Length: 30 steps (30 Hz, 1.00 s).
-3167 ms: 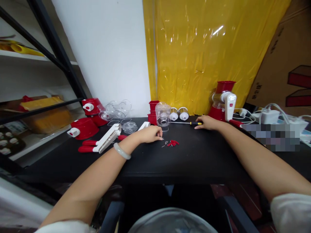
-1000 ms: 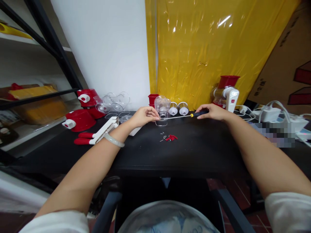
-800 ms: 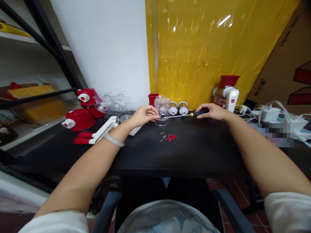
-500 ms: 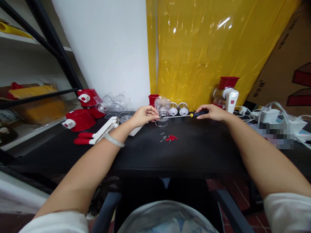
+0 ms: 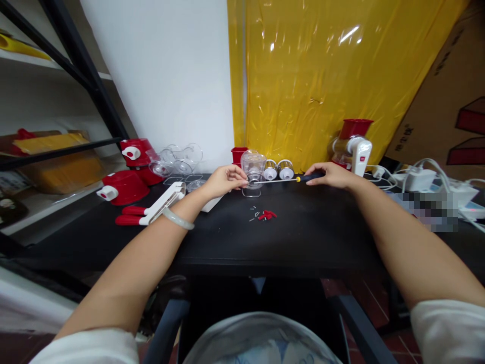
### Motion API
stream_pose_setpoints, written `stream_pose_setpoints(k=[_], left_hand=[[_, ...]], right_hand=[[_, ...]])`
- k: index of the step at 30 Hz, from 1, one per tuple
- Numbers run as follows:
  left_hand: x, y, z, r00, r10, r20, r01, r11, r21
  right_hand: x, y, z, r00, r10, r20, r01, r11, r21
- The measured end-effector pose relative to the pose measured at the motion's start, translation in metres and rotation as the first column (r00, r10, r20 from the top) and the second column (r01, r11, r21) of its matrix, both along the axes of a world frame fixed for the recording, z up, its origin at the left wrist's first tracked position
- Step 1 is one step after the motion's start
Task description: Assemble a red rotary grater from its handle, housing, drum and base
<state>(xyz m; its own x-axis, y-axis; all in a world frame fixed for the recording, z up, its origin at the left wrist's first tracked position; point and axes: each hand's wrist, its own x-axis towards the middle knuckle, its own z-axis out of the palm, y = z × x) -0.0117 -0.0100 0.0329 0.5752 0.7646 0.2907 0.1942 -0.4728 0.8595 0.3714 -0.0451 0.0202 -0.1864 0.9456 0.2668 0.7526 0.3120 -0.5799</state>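
My right hand (image 5: 322, 174) is closed around the dark handle of a screwdriver (image 5: 278, 181), whose yellow collar and long thin shaft point left. At the shaft's tip, the fingers of my left hand (image 5: 228, 178) are pinched together; whatever they hold is too small to make out. Right behind the shaft stands a clear plastic housing (image 5: 253, 161). On the black table in front of it lie several small metal screws (image 5: 253, 214) beside a few small red plastic pieces (image 5: 268, 216).
Two white-ended metal drums (image 5: 285, 170) lie at the back. Left are red bases (image 5: 127, 187), clear housings (image 5: 184, 161) and white parts with red handles (image 5: 151, 207). An assembled white-and-red grater (image 5: 360, 154) stands right, near white chargers and cables (image 5: 420, 179).
Almost nothing differs. The screwdriver has shifted very slightly, and both hands keep their hold at its two ends.
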Motion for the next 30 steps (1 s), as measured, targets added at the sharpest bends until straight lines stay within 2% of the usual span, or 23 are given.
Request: stream_pose_setpoints(k=[16,30], left_hand=[[0.0003,-0.0010,0.0016,0.997,0.070,-0.013,-0.070,0.997,-0.011],[0.0006,0.0002,-0.0002,0.998,0.066,0.007,-0.066,0.998,0.001]], right_hand=[[-0.0051,-0.0043,0.0023,1.000,-0.010,0.004,0.010,1.000,0.011],[-0.0041,-0.0023,0.0012,0.998,-0.004,-0.061,0.004,1.000,0.004]])
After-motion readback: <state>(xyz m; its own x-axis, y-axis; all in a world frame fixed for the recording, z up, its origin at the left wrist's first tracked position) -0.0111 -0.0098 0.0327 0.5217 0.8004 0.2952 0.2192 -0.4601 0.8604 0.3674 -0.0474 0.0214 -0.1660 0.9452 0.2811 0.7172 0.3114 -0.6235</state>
